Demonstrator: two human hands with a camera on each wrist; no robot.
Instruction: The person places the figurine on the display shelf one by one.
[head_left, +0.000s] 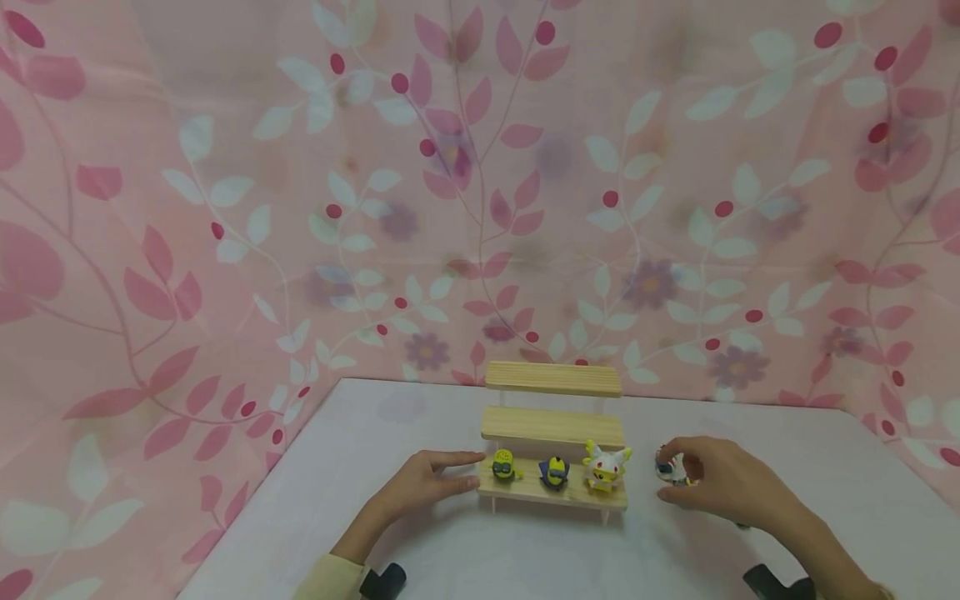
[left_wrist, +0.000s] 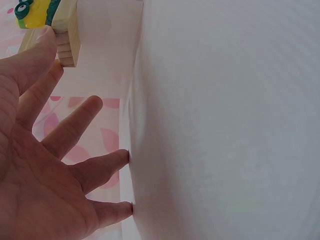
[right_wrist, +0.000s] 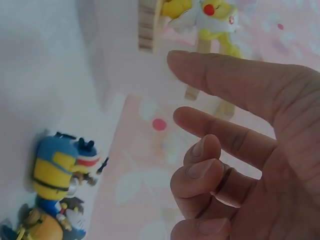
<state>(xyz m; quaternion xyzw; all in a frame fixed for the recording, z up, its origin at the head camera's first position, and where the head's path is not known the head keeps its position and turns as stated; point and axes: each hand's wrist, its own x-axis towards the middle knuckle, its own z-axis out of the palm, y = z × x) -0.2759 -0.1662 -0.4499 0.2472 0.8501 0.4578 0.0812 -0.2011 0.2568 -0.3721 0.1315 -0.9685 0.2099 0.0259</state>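
A three-step wooden display stand (head_left: 551, 427) has three small figurines on its lowest step: a goggled yellow one (head_left: 503, 465), a yellow one with a dark blue cape (head_left: 554, 472) and a white-and-yellow one with large ears (head_left: 604, 467). My left hand (head_left: 427, 483) touches the left end of that step with straight thumb and forefinger; its other fingers are spread in the left wrist view. To the right of the stand, my right hand (head_left: 723, 479) hovers with thumb and forefinger apart and nothing between them. Beyond them a small white-and-blue figurine (head_left: 670, 467) shows, partly hidden.
In the right wrist view, several figurines stand close together on the white table (head_left: 420, 408), among them a blue-and-yellow one (right_wrist: 52, 167) and an orange one (right_wrist: 42, 227). A pink leaf-patterned cloth (head_left: 480, 208) hangs behind the table.
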